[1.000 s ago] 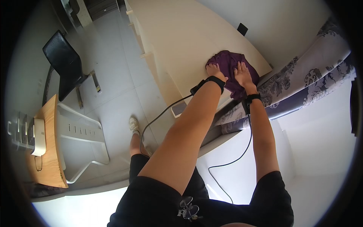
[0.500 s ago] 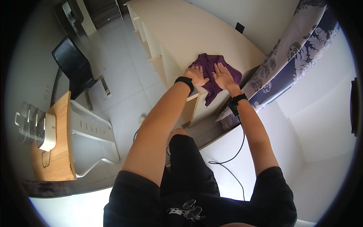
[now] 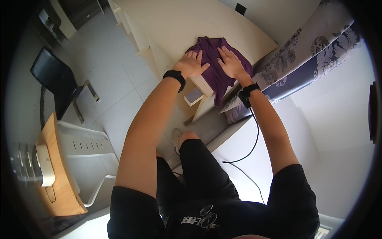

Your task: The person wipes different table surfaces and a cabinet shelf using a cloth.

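The purple fabric cloth (image 3: 213,74) lies on the pale beige, flat-topped cabinet (image 3: 175,24), one corner hanging over the near edge. The left hand (image 3: 191,65) and right hand (image 3: 231,65) rest palm-down on it, apart, fingers spread.

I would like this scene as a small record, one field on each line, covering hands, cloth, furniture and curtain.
Left hand: open, fingers on purple cloth
Right hand: open, palm down on same cloth
Cloth: spread, wrinkled, one end hanging over edge
Support: pale shelf unit
Picture's left: black chair
Picture's right: patterned curtain
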`<state>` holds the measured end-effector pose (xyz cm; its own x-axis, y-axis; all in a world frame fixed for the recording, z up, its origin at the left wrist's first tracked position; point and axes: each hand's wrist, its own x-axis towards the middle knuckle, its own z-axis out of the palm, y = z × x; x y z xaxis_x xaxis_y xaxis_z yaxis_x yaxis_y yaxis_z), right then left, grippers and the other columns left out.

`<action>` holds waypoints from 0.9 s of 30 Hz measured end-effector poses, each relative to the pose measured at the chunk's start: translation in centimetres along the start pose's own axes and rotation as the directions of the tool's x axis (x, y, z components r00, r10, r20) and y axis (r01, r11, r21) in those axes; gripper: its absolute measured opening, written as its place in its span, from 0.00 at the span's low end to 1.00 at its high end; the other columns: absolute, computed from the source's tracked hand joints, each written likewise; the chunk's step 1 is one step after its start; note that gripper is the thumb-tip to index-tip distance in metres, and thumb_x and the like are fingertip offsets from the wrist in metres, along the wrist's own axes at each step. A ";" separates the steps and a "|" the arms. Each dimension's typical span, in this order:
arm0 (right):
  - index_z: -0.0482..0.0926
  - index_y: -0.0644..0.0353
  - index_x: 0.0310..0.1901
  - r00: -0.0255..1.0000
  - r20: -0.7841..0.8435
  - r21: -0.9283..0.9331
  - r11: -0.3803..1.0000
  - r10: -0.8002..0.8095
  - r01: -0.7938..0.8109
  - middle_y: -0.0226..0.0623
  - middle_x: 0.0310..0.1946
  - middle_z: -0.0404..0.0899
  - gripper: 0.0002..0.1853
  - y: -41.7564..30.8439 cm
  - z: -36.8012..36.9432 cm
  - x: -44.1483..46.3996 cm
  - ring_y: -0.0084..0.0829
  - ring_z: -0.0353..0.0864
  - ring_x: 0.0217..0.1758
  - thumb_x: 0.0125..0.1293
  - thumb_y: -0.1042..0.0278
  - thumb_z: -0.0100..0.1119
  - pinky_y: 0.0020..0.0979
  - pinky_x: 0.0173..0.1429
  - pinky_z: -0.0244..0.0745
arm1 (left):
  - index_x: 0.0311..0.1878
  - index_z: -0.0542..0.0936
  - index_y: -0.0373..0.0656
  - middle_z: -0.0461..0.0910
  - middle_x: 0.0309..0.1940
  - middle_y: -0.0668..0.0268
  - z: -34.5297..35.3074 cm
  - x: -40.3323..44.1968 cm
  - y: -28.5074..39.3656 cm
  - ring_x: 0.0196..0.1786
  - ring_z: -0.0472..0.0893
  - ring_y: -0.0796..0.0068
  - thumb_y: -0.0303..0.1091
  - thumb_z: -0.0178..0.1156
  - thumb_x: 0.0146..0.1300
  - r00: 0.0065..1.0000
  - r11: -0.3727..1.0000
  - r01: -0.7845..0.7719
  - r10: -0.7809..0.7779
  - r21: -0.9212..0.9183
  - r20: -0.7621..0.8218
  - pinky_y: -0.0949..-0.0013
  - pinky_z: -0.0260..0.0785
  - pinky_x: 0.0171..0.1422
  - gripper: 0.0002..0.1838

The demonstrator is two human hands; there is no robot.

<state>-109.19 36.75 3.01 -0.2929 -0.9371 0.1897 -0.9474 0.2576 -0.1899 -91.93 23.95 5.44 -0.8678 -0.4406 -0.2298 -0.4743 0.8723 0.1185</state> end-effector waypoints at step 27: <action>0.63 0.60 0.72 0.987 0.153 0.016 0.999 0.045 -0.048 0.55 0.74 0.57 0.30 -3.5 -1.9 1.3 0.49 0.51 0.80 0.69 0.63 0.51 0.48 0.82 0.46 | 0.69 0.66 0.25 0.75 0.54 0.48 0.3 -2.1 -5.2 0.60 0.72 0.54 0.42 0.56 0.64 0.867 0.883 -0.455 0.410 -0.114 -0.284 0.57 0.59 0.72 0.36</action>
<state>-106.47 35.09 5.74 -0.3119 -0.9496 0.0319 -0.9301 0.2983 -0.2142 -87.61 20.41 5.03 -0.9888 -0.0840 0.1234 -0.0405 0.9466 0.3198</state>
